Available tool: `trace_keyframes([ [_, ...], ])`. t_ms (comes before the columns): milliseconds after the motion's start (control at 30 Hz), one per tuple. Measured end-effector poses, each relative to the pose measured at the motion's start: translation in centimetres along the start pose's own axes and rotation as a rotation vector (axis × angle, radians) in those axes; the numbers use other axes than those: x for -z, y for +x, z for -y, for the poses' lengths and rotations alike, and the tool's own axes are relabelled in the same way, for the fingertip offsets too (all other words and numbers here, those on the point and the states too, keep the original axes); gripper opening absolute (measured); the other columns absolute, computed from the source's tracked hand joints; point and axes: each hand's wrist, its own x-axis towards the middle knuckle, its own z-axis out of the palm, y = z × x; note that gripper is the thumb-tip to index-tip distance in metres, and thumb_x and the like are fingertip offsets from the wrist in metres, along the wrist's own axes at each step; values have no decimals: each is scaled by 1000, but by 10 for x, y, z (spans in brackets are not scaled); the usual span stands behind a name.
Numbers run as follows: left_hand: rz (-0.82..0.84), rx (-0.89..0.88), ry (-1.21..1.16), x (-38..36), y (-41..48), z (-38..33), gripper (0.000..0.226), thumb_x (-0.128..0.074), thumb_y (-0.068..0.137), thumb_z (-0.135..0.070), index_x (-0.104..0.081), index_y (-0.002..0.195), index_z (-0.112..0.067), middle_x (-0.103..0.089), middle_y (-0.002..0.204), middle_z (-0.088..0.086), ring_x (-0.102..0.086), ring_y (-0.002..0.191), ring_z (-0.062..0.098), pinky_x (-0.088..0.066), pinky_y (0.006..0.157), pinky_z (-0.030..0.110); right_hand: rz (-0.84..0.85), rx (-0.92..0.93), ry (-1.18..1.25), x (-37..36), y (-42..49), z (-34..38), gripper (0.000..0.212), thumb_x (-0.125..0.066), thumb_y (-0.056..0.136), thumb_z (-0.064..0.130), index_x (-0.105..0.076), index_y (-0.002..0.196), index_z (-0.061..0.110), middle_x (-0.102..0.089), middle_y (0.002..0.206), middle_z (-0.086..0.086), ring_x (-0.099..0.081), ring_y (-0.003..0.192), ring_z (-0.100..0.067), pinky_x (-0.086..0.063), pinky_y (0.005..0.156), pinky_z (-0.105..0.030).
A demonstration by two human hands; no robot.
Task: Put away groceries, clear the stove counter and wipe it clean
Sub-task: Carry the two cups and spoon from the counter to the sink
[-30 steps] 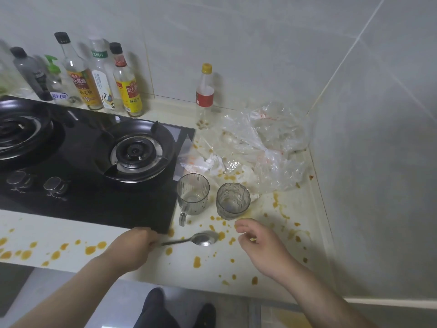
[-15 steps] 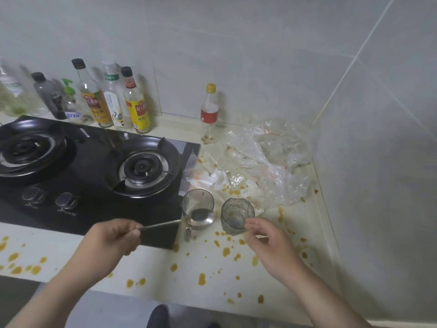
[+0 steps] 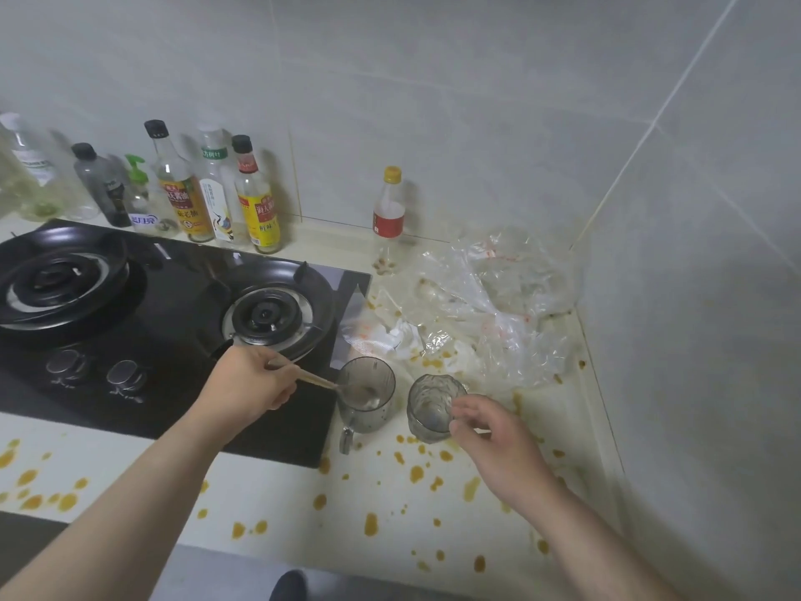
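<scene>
My left hand [image 3: 251, 386] grips the handle of a metal spoon [image 3: 323, 382], whose bowl sits inside a clear handled mug [image 3: 367, 399] beside the stove. My right hand [image 3: 490, 431] reaches to a ribbed glass tumbler [image 3: 431, 407] just right of the mug, fingers curled at its rim and side. Both vessels stand on the cream counter [image 3: 368, 492], which is spattered with orange-brown sauce drops.
A black two-burner gas stove [image 3: 143, 323] fills the left. Several sauce and oil bottles [image 3: 216, 197] line the back wall, with a lone red-labelled bottle [image 3: 389, 219]. Crumpled clear plastic bags [image 3: 490, 314] and tissue lie in the back right corner by the tiled walls.
My left hand lifted the spoon off the counter and lowered its bowl into the mug. My right hand moved forward from the counter to the tumbler.
</scene>
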Motion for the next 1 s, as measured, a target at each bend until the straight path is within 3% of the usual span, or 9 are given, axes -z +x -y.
trace_keyframes([
  [167,15,-1,11,-11,12,3,21,-63,85,-14,-71,68,-6,-68,63,14,-66,68,38,-57,68,50,0,-2,-12,0,5,-2,24,-63,91,19,-59,106,37,-64,110,16,-54,102,12,-41,74,-1],
  [333,27,58,-104,-24,23,7,18,-63,86,-9,-72,72,-2,-66,65,20,-58,57,24,-55,66,41,-1,-24,-18,0,6,-10,28,-63,91,22,-61,117,30,-64,111,15,-55,102,11,-43,74,-4],
  [467,2,47,-105,-37,28,10,22,-64,84,-15,-70,68,-1,-66,64,20,-56,55,22,-56,68,48,-8,-37,-16,0,5,-16,27,-63,90,22,-61,114,33,-65,109,14,-56,98,13,-44,75,-7],
  [733,-31,-26,-58,-53,36,11,34,-64,84,-33,-64,61,-8,-63,60,14,-56,55,21,-54,68,49,1,-53,-20,2,7,-23,27,-62,90,23,-62,117,30,-64,111,17,-57,104,8,-43,80,-11],
  [900,1,-52,-61,-54,24,10,16,-62,87,-32,-73,82,-21,-65,65,-9,-61,68,11,-56,79,40,9,-65,-43,5,12,-30,28,-62,89,25,-62,117,30,-65,111,18,-57,105,6,-44,81,-12],
  [1000,17,-26,-69,-55,6,16,17,-58,90,-31,-71,85,-22,-67,74,-4,-64,76,15,-55,79,41,-3,-61,-76,6,16,-34,33,-65,86,26,-62,119,29,-65,113,19,-57,106,7,-46,83,-13],
])
